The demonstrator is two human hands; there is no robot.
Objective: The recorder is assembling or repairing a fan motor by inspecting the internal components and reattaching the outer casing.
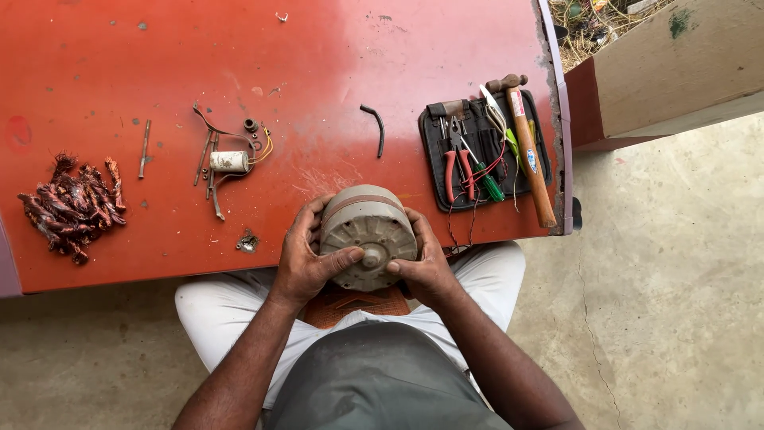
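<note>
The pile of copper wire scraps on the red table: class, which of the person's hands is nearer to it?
Left. The left hand grips the grey motor housing on the side facing the copper wire scraps; the right hand grips its far side.

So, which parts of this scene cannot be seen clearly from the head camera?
- Underside of the round grey motor: hidden by its own body and the left hand and right hand.
- Small tools in the black pouch: overlapping, too small to tell apart.
- Table: cut off at the top and left edges.
</note>
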